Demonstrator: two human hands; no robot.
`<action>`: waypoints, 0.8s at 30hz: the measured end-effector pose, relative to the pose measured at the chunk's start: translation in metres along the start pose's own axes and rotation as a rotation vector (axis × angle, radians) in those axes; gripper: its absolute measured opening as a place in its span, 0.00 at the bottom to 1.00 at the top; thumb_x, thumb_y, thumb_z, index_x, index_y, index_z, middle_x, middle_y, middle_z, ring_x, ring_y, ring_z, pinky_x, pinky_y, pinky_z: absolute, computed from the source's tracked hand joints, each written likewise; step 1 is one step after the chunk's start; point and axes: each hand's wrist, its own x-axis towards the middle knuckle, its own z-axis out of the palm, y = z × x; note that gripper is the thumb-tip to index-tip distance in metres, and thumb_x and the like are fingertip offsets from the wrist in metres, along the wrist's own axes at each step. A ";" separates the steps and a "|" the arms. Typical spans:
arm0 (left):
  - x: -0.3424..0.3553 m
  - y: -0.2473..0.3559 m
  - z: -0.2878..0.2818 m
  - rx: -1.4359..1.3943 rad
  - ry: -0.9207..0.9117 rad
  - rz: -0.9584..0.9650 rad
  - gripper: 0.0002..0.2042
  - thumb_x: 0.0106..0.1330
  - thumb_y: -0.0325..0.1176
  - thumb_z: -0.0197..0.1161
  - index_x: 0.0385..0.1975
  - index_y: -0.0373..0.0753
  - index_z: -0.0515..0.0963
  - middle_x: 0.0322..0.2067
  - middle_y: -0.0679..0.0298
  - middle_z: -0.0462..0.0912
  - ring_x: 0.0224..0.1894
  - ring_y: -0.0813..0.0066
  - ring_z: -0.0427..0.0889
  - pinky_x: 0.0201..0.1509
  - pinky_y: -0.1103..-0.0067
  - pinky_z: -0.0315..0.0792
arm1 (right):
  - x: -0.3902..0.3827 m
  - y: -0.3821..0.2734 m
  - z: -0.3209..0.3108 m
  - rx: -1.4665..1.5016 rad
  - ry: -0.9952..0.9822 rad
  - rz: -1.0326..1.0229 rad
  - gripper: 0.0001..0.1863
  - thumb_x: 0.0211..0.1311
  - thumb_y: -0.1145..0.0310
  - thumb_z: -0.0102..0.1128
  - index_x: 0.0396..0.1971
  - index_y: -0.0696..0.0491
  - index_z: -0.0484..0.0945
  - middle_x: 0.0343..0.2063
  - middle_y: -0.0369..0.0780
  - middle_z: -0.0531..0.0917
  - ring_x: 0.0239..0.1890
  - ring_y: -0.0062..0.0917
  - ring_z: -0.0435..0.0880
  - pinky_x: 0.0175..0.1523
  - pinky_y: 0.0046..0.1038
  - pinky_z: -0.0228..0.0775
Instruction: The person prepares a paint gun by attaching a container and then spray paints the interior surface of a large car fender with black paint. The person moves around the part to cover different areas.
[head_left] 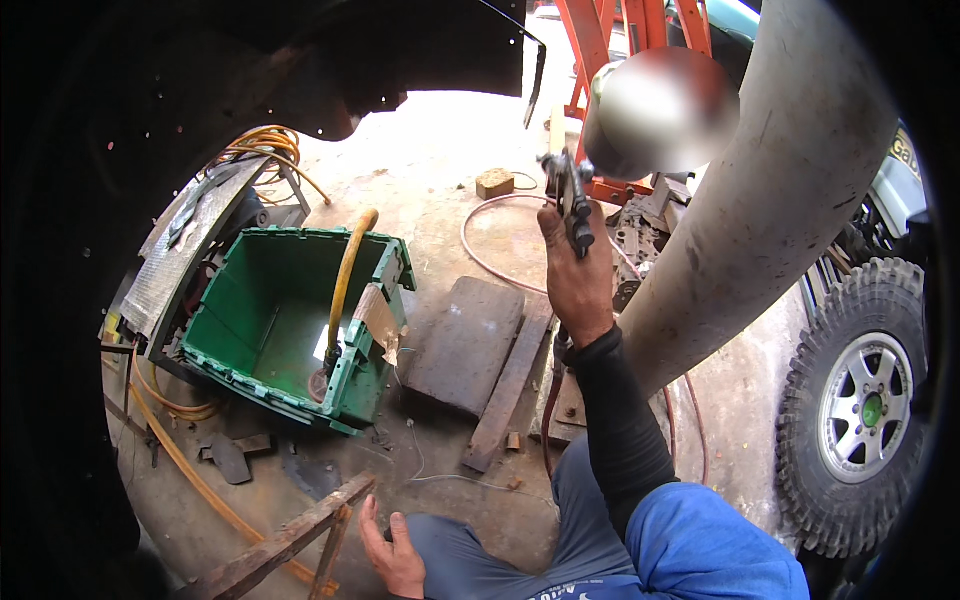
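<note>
My right hand [578, 275] is raised in the upper middle, fingers closed on a dark metal spray gun [576, 200], beside a large grey cylindrical post [770, 200]. A rounded shape just beyond the gun is blurred out, so I cannot make it out. A reddish hose [551, 430] hangs down behind my forearm. My left hand [398, 555] is low in the middle, empty with fingers apart, near a rusty steel frame [290, 540]. A black perforated panel [420, 50] overhangs at the upper left.
A green plastic crate [250, 320] with a yellow hose stands left, beside coiled hoses [270, 150]. Dark flat slabs [460, 340] and a small block [495, 183] lie on the floor. An orange metal structure [590, 40] stands behind; a vehicle wheel [862, 405] is at right.
</note>
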 end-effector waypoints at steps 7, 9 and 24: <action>0.005 -0.009 0.001 0.114 0.052 0.082 0.23 0.66 0.36 0.59 0.58 0.30 0.69 0.55 0.46 0.74 0.59 0.51 0.72 0.64 0.67 0.64 | -0.018 0.036 0.020 0.250 -0.038 0.139 0.16 0.72 0.58 0.54 0.42 0.58 0.74 0.28 0.34 0.76 0.29 0.18 0.72 0.34 0.25 0.65; 0.006 -0.010 0.002 0.204 0.043 0.133 0.23 0.66 0.37 0.59 0.57 0.30 0.69 0.54 0.46 0.75 0.58 0.51 0.73 0.63 0.67 0.65 | -0.027 0.033 0.018 0.437 -0.185 0.407 0.16 0.72 0.52 0.52 0.36 0.51 0.77 0.20 0.26 0.69 0.18 0.09 0.62 0.22 0.19 0.52; -0.083 0.030 -0.033 0.201 -0.129 0.233 0.08 0.65 0.24 0.59 0.43 0.36 0.80 0.54 0.51 0.77 0.58 0.59 0.75 0.61 0.68 0.68 | -0.130 -0.017 0.064 0.996 -1.145 0.556 0.34 0.69 0.38 0.46 0.55 0.55 0.74 0.29 0.34 0.79 0.15 0.09 0.60 0.19 0.15 0.48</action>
